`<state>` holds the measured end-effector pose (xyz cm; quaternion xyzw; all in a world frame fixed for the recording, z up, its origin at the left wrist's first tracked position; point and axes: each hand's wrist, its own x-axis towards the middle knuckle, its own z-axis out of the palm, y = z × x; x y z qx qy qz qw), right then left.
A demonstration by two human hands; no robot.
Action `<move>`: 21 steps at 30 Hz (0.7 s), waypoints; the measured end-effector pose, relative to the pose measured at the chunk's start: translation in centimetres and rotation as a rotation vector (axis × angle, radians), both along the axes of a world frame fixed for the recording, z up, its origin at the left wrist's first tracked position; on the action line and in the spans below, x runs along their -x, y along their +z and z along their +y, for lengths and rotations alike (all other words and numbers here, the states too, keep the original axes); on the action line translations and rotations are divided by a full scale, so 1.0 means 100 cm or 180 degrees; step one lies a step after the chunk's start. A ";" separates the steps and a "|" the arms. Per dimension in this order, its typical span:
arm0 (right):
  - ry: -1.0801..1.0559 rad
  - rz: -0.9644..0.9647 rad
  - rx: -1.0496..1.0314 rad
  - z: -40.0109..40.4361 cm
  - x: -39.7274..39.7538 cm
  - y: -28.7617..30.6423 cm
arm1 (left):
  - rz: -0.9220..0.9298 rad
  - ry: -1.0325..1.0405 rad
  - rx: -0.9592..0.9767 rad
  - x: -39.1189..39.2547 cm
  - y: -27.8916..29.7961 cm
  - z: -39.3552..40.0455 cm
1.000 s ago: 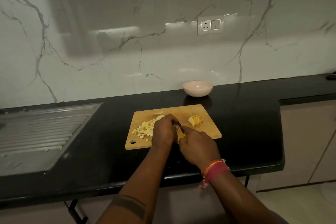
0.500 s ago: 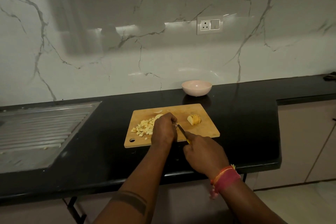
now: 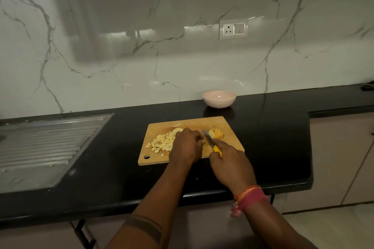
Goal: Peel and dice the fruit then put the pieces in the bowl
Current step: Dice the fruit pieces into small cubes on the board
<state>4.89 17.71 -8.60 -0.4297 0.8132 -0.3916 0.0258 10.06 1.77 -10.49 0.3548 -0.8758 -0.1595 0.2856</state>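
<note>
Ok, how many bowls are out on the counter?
1. The pale pink round bowl stands on the black counter by the marble wall, behind the wooden cutting board. Nothing shows inside it.

Dim, glare on marble wall (image 3: pixel 141 32)

Place: home kitchen
Counter (image 3: pixel 263 147): black stone, the landmark
Wall (image 3: pixel 121 56): veined marble behind counter, socket (image 3: pixel 233 29) set in it
Drainboard (image 3: pixel 44 143): ridged steel, counter's left end
Cabinets (image 3: pixel 340 157): beige, right of counter
</note>
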 end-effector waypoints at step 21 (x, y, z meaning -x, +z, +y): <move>0.0039 0.0341 -0.0402 -0.014 -0.005 -0.004 | -0.0199 0.0286 0.0424 -0.001 -0.001 -0.004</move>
